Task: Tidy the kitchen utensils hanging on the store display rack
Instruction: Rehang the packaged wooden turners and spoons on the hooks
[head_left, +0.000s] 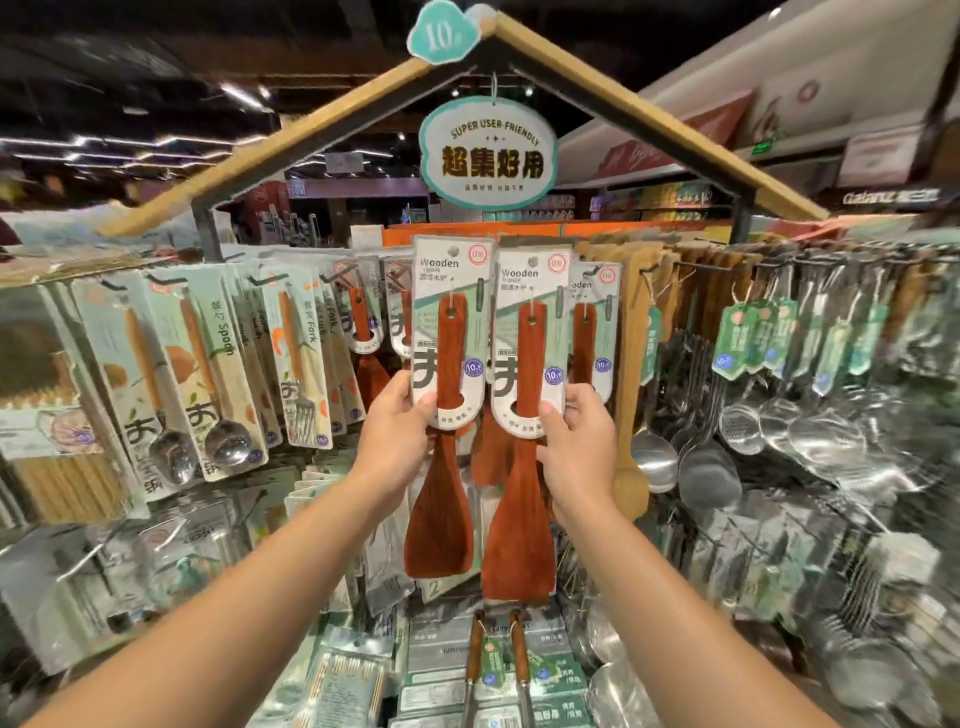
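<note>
Hanging at the middle of the display rack (717, 262), under its roof-shaped top and the oval sign (488, 150): two carded wooden spatulas side by side, the left spatula (448, 415) pinched at the lower edge of its card between thumb and fingers of the left hand (397, 421), the right spatula (522, 457) pinched the same way by the right hand (579, 436). Further stock on the same rail: carded spoons (208, 374) and forks (298, 364) to the left, steel ladles (709, 467) and skimmers to the right, more carded spatulas behind.
</note>
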